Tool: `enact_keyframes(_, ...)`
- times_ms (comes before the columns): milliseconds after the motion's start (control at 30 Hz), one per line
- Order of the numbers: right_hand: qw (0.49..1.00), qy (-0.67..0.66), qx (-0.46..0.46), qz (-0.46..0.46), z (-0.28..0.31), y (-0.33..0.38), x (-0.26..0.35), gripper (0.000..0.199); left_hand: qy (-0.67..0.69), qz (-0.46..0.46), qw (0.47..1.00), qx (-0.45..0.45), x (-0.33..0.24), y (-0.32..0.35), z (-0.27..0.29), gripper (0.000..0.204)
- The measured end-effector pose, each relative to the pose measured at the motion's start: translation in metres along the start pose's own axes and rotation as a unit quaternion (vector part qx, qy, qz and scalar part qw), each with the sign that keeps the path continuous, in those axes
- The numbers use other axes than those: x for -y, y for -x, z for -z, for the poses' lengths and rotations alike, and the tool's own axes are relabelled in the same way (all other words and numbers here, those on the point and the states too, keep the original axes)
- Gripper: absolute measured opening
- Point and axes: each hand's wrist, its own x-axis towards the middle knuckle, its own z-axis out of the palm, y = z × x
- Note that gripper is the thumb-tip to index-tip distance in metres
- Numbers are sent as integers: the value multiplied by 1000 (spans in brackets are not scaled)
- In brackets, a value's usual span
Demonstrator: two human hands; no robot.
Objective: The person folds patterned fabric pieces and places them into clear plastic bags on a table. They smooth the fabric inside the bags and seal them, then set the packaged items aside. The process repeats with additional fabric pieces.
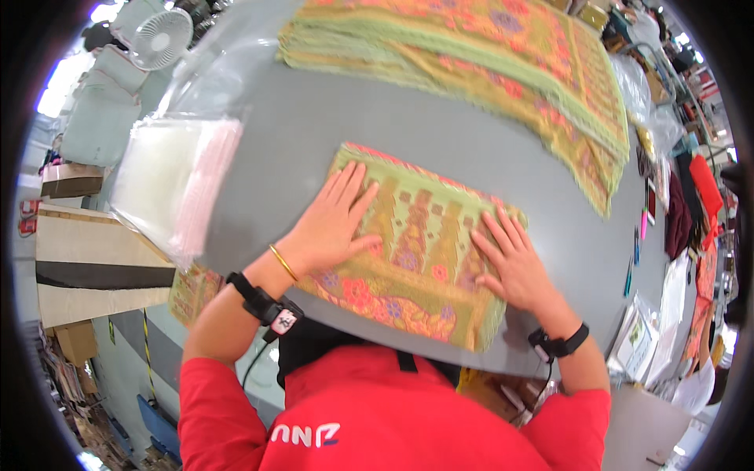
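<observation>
2 hands (424,247) (palms down) on folded cloth (412,243)

Beyond the grey table (314,133), a white fan (161,37) is seen at its far left, clear plastic bags (177,177) stacked on its left edge, and what may be pens (638,235) laid at its right.

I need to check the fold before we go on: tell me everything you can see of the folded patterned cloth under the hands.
The folded green and orange patterned cloth is a flat, layered rectangle with floral and geometric motifs and a pink-red flowered border. It lies on the grey table, its near edge at the table's rim. The left hand and right hand press flat on it, fingers spread.
</observation>
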Motion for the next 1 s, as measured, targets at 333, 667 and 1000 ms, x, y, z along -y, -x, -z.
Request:
enact_keyframes(333, 990, -69, 4, 120, 62, -93, 27, 75, 144, 47, 987, -54, -14, 87, 39, 39)
enact_keyframes(667, 960, -117, -143, 212, -25, -156, 119, 47, 95, 159, 971, -150, -28, 80, -1, 15)
enact_keyframes(1000, 958, -162, -177, 156, -37, -153, 101, 29, -195, 368, 902, -113, 219, 184, 81, 25)
